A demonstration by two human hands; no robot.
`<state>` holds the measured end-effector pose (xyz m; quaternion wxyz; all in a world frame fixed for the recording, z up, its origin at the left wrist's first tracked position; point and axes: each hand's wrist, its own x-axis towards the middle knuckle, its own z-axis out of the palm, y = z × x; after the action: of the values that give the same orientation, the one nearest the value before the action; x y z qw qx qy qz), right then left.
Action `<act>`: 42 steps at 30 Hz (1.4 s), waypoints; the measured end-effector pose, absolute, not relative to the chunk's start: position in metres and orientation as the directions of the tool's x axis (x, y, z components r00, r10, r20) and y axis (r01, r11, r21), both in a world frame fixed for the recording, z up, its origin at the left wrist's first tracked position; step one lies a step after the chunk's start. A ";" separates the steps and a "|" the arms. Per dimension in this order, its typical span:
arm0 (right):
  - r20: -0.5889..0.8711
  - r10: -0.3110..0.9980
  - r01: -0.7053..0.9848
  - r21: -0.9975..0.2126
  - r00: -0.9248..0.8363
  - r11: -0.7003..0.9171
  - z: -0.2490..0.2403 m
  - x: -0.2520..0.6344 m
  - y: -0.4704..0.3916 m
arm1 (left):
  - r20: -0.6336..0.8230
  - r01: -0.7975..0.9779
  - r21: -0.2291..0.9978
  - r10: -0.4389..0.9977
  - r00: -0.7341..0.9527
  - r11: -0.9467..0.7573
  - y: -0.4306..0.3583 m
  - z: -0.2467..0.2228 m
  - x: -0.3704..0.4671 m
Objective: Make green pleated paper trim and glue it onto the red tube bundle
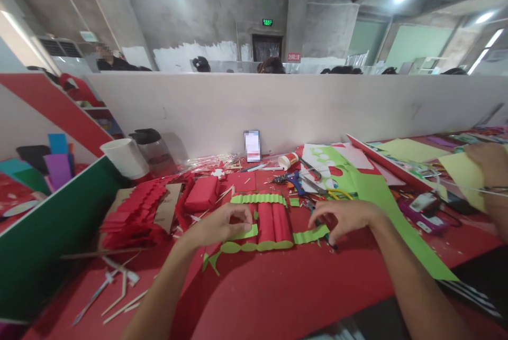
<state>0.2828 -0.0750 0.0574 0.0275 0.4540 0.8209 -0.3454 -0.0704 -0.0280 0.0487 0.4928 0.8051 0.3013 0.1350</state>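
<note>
In the middle of the red table lie several red paper rolls (273, 221) side by side, edged at the back by a pleated green paper strip (260, 199) and at the front by a scalloped green strip (257, 246). My left hand (232, 221) is at their left side, thumb and fingers closed over a short green paper piece (246, 233). On the right, my right hand (345, 217) has thumb and fingers apart, above the end of a creased green strip (311, 234). A dark-handled tool lies partly hidden beneath that hand.
A blue glue gun (294, 180) and a paper cup (288, 161) lie behind the rolls. Pleated red paper (137, 205) and a red block (201, 193) are at left, near wooden sticks (124, 287). A phone (252, 146) leans on the partition. Another person's hand (486, 163) is at far right.
</note>
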 end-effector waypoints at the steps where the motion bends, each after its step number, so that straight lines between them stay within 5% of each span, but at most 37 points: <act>1: -0.373 0.734 0.781 -0.527 -0.568 0.336 0.056 0.286 -0.079 | -0.082 0.356 0.874 0.620 0.781 -0.332 -0.028 0.049 -0.070; 7: -0.396 0.793 0.842 -0.477 -0.462 0.252 0.041 0.288 -0.083 | -0.070 0.350 0.873 0.622 0.780 -0.341 -0.028 0.047 -0.071; 13: -0.320 0.801 0.821 -0.465 -0.505 0.332 0.042 0.281 -0.079 | -0.052 0.343 0.870 0.627 0.777 -0.353 -0.027 0.044 -0.073; 21: -0.305 0.679 0.657 -0.671 -0.668 0.345 0.045 0.257 -0.065 | -0.067 0.365 0.859 0.628 0.776 -0.359 -0.027 0.049 -0.074; 31: -0.014 0.604 0.448 -0.685 -0.797 0.574 0.071 0.209 -0.038 | -0.065 0.377 0.846 0.629 0.775 -0.377 -0.026 0.051 -0.077; 42: -0.031 0.659 0.350 -0.866 -0.751 0.358 0.043 0.170 -0.029 | -0.058 0.369 0.853 0.634 0.771 -0.370 -0.025 0.048 -0.079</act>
<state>0.1701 -0.0291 0.0428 -0.1638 0.3124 0.8076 -0.4726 -0.0787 -0.0250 0.0478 0.4698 0.8153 0.3075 0.1414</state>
